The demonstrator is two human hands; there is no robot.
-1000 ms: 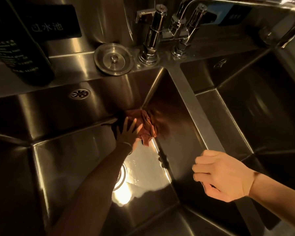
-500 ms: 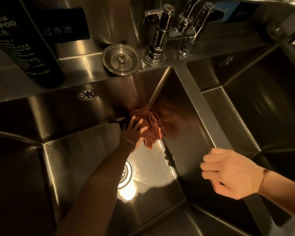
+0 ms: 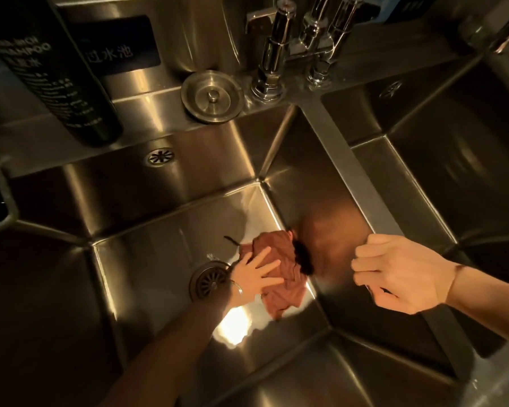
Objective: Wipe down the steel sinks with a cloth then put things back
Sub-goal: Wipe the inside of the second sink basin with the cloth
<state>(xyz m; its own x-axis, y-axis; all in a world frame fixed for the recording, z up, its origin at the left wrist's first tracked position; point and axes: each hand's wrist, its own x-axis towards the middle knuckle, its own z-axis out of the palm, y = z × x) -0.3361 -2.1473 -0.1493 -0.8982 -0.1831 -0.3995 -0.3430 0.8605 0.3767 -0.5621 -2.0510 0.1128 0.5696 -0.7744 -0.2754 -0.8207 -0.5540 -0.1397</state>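
My left hand (image 3: 254, 279) lies flat with spread fingers on a crumpled reddish-brown cloth (image 3: 279, 277), pressing it onto the floor of the left steel sink (image 3: 147, 259), right against the sink's right wall. The round drain (image 3: 210, 282) sits just left of my wrist. My right hand (image 3: 400, 271) rests loosely curled, holding nothing that I can see, on the steel divider (image 3: 350, 160) between the left sink and the right sink (image 3: 441, 171).
On the back ledge stand a tall black shampoo bottle (image 3: 56, 71), a round steel drain plug (image 3: 212, 96) and the chrome tap (image 3: 279, 51). An overflow grille (image 3: 160, 156) is set in the back wall. A dark sign (image 3: 115, 48) hangs on the splashback.
My left hand has dragged the cloth from the far right corner of the left sink down along the right wall to beside the drain. My right hand stays on the divider.
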